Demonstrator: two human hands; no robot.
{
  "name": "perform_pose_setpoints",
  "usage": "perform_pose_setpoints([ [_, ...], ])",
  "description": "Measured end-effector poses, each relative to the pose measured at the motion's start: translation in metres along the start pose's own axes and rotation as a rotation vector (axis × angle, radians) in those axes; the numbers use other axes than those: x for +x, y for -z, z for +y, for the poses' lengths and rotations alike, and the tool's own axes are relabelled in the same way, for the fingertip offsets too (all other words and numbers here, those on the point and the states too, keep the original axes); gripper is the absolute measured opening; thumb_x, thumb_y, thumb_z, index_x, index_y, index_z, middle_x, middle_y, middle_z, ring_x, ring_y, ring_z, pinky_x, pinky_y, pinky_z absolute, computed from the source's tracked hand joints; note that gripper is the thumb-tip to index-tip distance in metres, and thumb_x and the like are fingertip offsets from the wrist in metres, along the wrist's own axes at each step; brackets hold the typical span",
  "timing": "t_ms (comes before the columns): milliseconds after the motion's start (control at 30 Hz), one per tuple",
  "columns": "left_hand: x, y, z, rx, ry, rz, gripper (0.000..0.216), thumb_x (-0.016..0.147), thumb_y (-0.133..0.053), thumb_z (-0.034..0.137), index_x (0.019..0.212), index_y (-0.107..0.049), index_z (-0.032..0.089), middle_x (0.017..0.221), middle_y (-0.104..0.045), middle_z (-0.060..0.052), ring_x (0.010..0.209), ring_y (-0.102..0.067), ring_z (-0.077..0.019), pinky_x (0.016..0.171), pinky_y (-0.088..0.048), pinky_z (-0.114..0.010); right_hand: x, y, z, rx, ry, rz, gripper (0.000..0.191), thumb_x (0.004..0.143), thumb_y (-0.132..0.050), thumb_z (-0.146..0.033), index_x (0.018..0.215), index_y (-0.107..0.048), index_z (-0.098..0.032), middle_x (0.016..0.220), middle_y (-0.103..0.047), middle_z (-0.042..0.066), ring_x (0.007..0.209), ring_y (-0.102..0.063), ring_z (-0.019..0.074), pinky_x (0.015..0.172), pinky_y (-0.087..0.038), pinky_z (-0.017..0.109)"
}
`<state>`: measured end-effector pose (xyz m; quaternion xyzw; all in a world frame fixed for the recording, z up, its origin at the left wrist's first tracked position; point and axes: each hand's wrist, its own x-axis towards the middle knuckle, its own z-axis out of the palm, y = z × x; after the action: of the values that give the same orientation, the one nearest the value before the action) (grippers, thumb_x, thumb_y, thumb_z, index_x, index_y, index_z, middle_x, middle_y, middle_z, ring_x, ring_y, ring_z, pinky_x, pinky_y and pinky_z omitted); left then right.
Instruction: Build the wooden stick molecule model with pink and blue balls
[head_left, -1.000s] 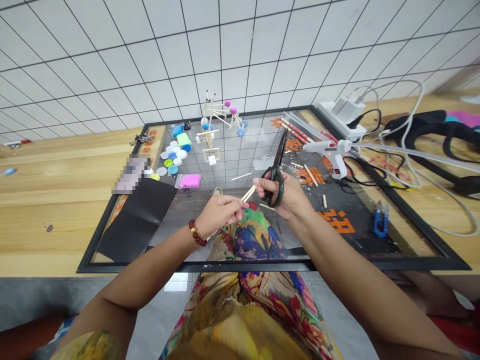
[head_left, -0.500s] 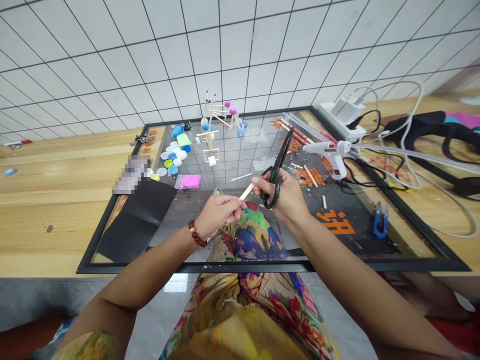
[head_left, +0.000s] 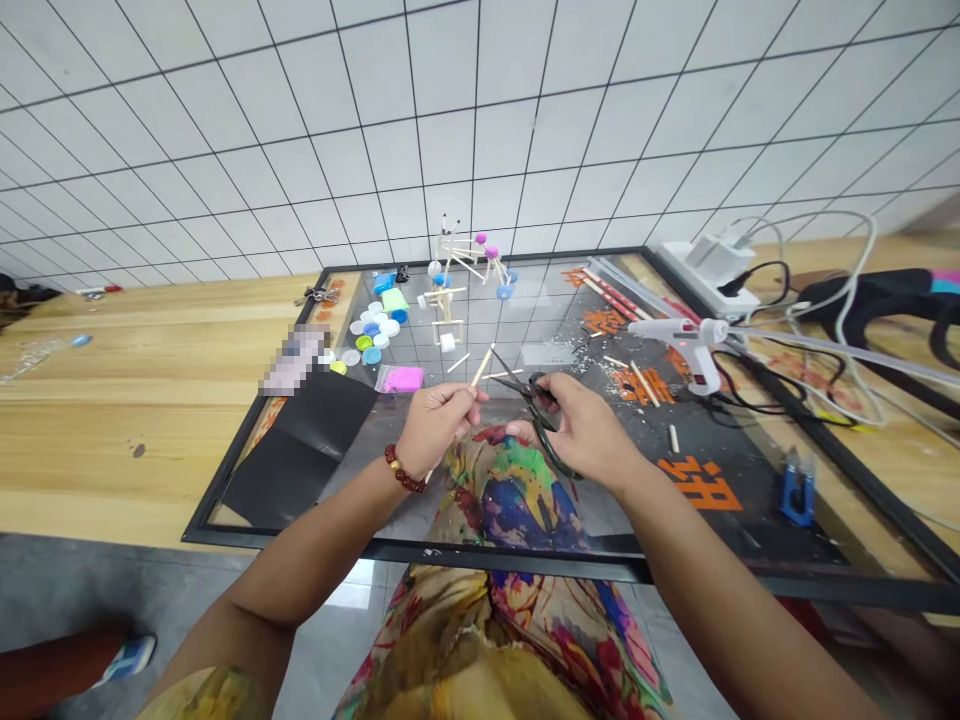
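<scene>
My left hand (head_left: 441,425) pinches a thin pale wooden stick (head_left: 483,368), its upper end sticking out past the fingertips. In my right hand (head_left: 589,430) are dark-handled scissors (head_left: 534,392), blades spread apart and pointing left at the stick. Whether a blade touches the stick I cannot tell. Another pale stick (head_left: 504,375) lies behind the blades, and a short stick piece (head_left: 459,362) lies left of it. Further back stands a small model of sticks (head_left: 469,262) with pink and blue parts; a stick frame with white wheels (head_left: 448,325) sits before it.
Several small round lids (head_left: 375,338), a pink clay bag (head_left: 403,379) and black paper (head_left: 300,450) lie left. To the right are a white glue gun (head_left: 686,345), blue snips (head_left: 796,490), a power strip (head_left: 739,295) and cables. A tiled wall (head_left: 525,120) closes off the back.
The scissors have swung from pointing up, blades closed, to pointing left with blades open. My right hand has left the stick, which now rests in my left hand alone. The camera view has shifted.
</scene>
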<state>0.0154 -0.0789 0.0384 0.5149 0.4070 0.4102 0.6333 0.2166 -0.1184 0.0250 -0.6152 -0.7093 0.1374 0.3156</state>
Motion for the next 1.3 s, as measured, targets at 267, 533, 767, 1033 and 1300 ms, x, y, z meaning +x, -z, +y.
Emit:
perform_pose_setpoints([
  [267,-0.002,0.002,-0.006,0.188,-0.127,-0.002,0.027,0.084,-0.054,0.033,0.072,-0.067,0.013,0.059,-0.057,0.001,0.042,-0.036,-0.0041,0.043,-0.025,-0.021,-0.001,0.0,-0.008,-0.167,0.006,-0.145,0.047,0.079,-0.057,-0.066,0.09,-0.06,-0.02,0.083,-0.064,0.005,0.074,-0.06,0.0211,0.064,-0.037,0.03],
  [533,-0.008,0.0,-0.007,0.637,-0.437,0.011,0.03,0.082,-0.05,0.019,0.054,-0.058,0.016,0.061,-0.062,-0.001,0.059,-0.055,-0.0109,0.059,-0.04,-0.023,-0.004,-0.004,-0.017,-0.259,0.131,-0.171,0.05,0.086,-0.046,-0.068,0.084,-0.054,-0.019,0.08,-0.064,0.006,0.074,-0.058,0.0209,0.071,-0.034,0.031],
  [767,-0.008,0.001,-0.008,0.727,-0.468,-0.029,0.032,0.083,-0.048,0.016,0.051,-0.057,0.016,0.061,-0.063,-0.002,0.06,-0.057,-0.0115,0.061,-0.041,-0.024,-0.006,-0.01,-0.016,-0.343,0.136,-0.179,0.045,0.091,-0.039,-0.062,0.079,-0.05,-0.02,0.075,-0.063,0.006,0.072,-0.058,0.021,0.07,-0.031,0.031],
  [1033,-0.009,0.0,-0.003,0.406,-0.13,-0.118,0.027,0.078,-0.05,0.02,0.054,-0.059,0.015,0.057,-0.057,0.0,0.049,-0.045,-0.0069,0.05,-0.033,-0.022,-0.007,-0.005,-0.016,-0.378,0.116,-0.162,0.025,0.085,-0.051,-0.042,0.071,-0.05,-0.021,0.065,-0.062,0.003,0.062,-0.054,0.0182,0.066,-0.027,0.029],
  [1300,-0.013,-0.003,0.003,0.446,-0.306,-0.168,0.026,0.08,-0.049,0.02,0.056,-0.059,0.015,0.057,-0.056,-0.001,0.051,-0.046,-0.0082,0.052,-0.036,-0.023,-0.008,-0.005,-0.019,-0.32,0.122,-0.133,0.014,0.077,-0.054,-0.034,0.076,-0.05,-0.021,0.069,-0.062,0.003,0.065,-0.054,0.0188,0.067,-0.029,0.029],
])
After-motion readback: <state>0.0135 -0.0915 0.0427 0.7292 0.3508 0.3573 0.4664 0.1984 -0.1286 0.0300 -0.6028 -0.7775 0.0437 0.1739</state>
